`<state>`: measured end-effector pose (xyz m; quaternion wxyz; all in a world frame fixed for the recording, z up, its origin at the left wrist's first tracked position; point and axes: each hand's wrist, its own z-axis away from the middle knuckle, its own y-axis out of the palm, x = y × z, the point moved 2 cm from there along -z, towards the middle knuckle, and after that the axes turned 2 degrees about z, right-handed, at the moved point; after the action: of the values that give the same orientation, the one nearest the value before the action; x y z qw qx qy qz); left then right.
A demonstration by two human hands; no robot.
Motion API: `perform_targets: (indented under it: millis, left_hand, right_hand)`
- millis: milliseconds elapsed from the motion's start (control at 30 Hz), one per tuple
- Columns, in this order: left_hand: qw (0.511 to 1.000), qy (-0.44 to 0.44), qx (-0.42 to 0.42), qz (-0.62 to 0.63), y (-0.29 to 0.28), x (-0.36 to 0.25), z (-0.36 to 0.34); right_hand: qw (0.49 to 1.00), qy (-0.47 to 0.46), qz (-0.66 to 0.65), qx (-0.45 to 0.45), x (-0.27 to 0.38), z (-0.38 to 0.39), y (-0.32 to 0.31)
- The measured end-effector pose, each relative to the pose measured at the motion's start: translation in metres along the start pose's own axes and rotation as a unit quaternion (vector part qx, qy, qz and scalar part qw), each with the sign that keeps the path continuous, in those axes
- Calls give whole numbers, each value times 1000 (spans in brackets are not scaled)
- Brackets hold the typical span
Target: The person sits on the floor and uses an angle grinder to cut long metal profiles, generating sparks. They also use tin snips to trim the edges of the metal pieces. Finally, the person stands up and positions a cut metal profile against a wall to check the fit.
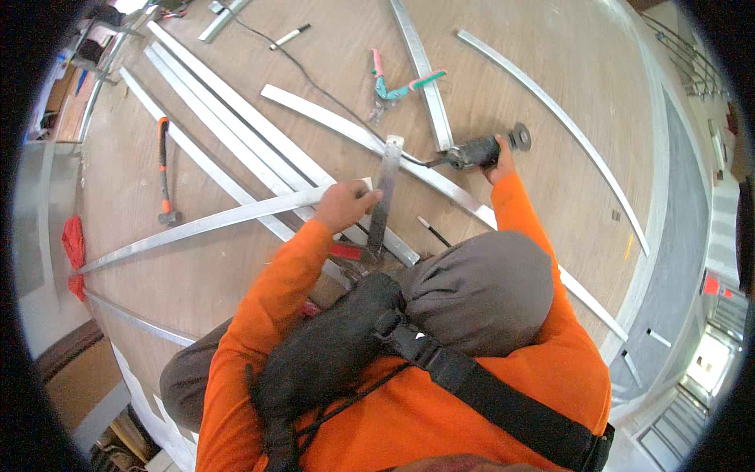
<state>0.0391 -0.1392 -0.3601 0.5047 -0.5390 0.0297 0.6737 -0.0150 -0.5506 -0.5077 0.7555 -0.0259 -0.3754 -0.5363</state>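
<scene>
My left hand [344, 206] is closed round the near end of a long metal channel [197, 222], which slants away to the far left. Its fingertips come up against a short flat metal strip [385, 185] that crosses the channel's end; whether they grip the strip too, I cannot tell. Over to the right, my right hand [500, 162] wraps round the dark body of an angle grinder [470, 153]. The grinder's round disc [519, 137] points right, and its cord [314, 82] trails off toward the upper left.
More metal channels [228, 118] lie across the wooden floor [212, 299]. A claw-less hammer [164, 177] with an orange-black handle rests at left. Beyond are tin snips [397, 85] and a marker [290, 37]. A pencil-like marker [434, 232] lies by my knee. Red cloth [73, 245] sits at far left.
</scene>
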Motion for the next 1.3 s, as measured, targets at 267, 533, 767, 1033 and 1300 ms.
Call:
perform_targets:
  millis: [267,533,767,1033,1300]
  left_hand:
    - [983,158,-92,0,-20,-71,2]
    - [871,355,-324,102,-90,-198,25]
    - [911,238,-267,203,-136,-243,27]
    - [855,175,-84,482,-105,-104,9]
    - [812,115,-311,480,-88,-103,15]
  right_hand:
    - [967,-175,-126,135,53,59,42]
    - [924,-281,69,251,188,208,194]
    - [844,-312,224,373,141,319,352]
    - [847,-124,261,445,23,292,363]
    - [824,-184,319,431,-15,282,375]
